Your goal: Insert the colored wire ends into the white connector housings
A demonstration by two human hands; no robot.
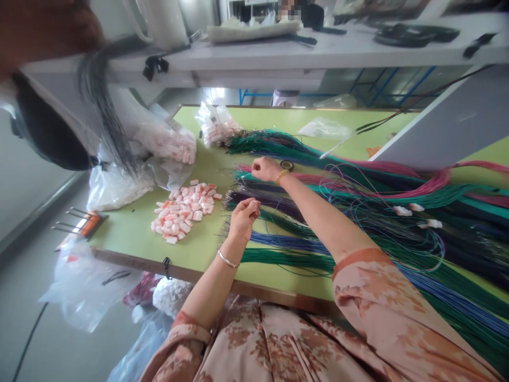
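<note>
My left hand is closed in a pinch, with what looks like a small white connector housing at its fingertips. Further from me, my right hand has its fingers pinched together over the pink wires; anything between them is hidden. Beneath and beside both hands lie bundles of cut wires, among them dark purple ones, blue ones and green ones, their metal-tipped ends facing left. To the left of my left hand is a loose pile of white and orange connector housings.
Bags of housings stand at the back of the green table. A roll of tape lies past my right hand. A pronged orange holder sits at the left corner. Another person's blurred hand is at upper left, near hanging dark wires.
</note>
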